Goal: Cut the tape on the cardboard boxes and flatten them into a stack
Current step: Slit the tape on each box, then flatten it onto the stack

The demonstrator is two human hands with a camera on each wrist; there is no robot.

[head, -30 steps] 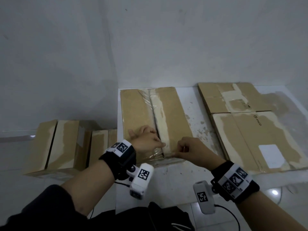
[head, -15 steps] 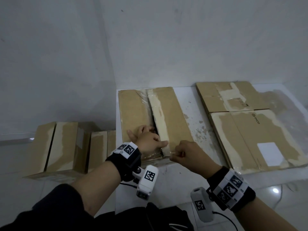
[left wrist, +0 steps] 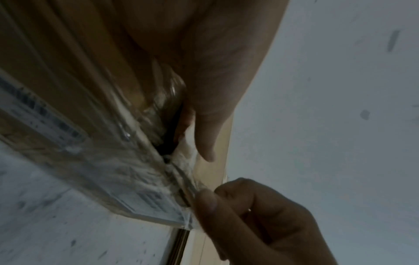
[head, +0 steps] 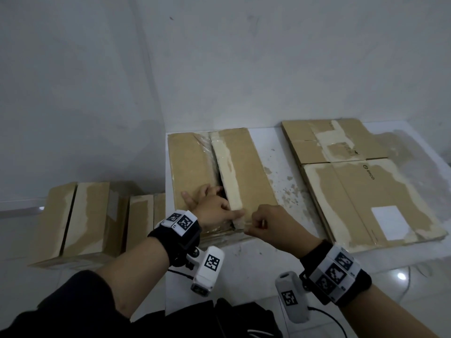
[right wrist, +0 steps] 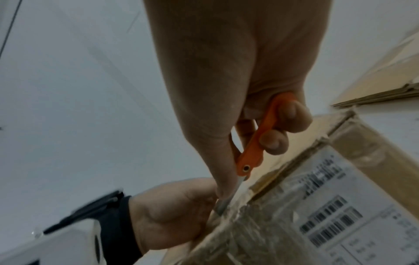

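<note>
A taped cardboard box lies on the white table, its top seam split into a dark gap. My left hand presses on the box's near end, fingertips at the gap and thumb laid across the right flap. My right hand grips a small orange cutter. Its blade sits in the clear tape at the seam's near corner, right beside the left hand. A shipping label covers the box's near face.
Flattened cardboard is stacked on the right half of the table. Two more taped boxes stand on the floor to the left. The white wall lies close behind the table. Cables trail from both wrist cameras.
The gap between the flaps shows wider and darker by my left fingers. My right hand has edged a little left and nearer, staying at the seam's near end.
</note>
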